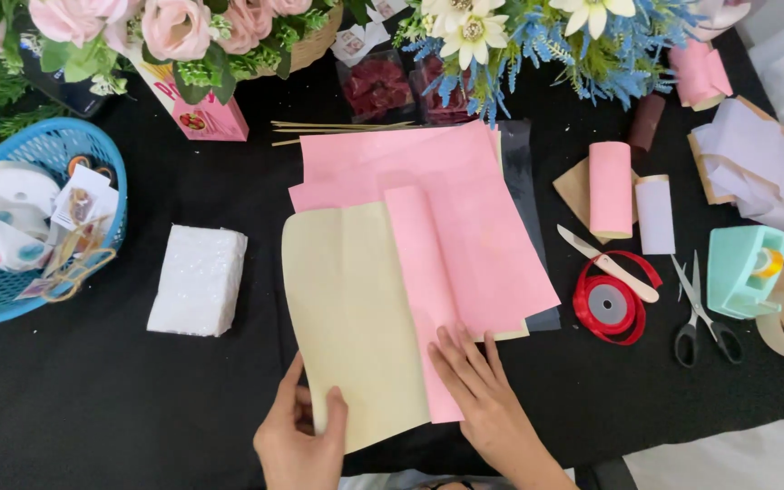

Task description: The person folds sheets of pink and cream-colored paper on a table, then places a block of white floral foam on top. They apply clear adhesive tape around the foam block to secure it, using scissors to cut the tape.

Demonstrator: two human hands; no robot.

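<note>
Pinching the cream sheet (pixel 351 318) at its near edge, the left hand (pixel 299 436) grips with thumb on top. Right hand (pixel 483 395) lies flat, fingers spread, on the pink sheet (pixel 465 254) just right of the cream sheet, both sheets' long axes running away from the person.

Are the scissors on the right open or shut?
Slightly open: the scissors' blades part into a narrow V on the black table.

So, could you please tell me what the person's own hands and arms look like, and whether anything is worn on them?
Both hands are bare: no gloves, rings or bracelets show on the left hand or the right hand. The right forearm is uncovered down to the frame edge, with no sleeve or watch in view. The fingernails look short and unpainted. The left arm is cut off at the wrist.
</note>
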